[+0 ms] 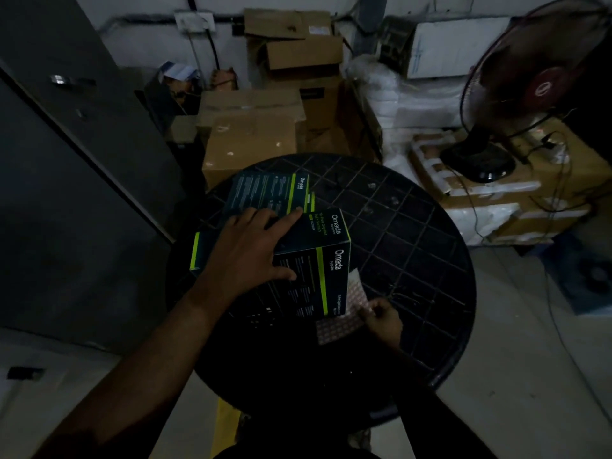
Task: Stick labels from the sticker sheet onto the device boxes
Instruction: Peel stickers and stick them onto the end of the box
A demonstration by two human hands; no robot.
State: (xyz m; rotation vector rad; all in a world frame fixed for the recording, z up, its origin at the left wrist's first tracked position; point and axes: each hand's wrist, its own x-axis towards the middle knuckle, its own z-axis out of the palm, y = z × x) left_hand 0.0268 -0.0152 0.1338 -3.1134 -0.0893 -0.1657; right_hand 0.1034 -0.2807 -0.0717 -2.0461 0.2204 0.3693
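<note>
Two dark device boxes with green stripes lie on a round black table (414, 226). The near box (318, 276) carries the word Omada; the far box (268, 192) lies behind it, partly under it. My left hand (251, 250) rests spread on top of the near box, fingers straight, thumb on its front face. A pale sticker sheet (344, 313) with rows of small labels lies at the box's right edge. My right hand (384, 318) pinches the sheet's right side.
Cardboard cartons (251, 127) are stacked behind the table. White packages (407, 104) and a standing fan (516, 84) on a carton are at the right. A dark metal cabinet (66, 160) stands at the left. The room is dim.
</note>
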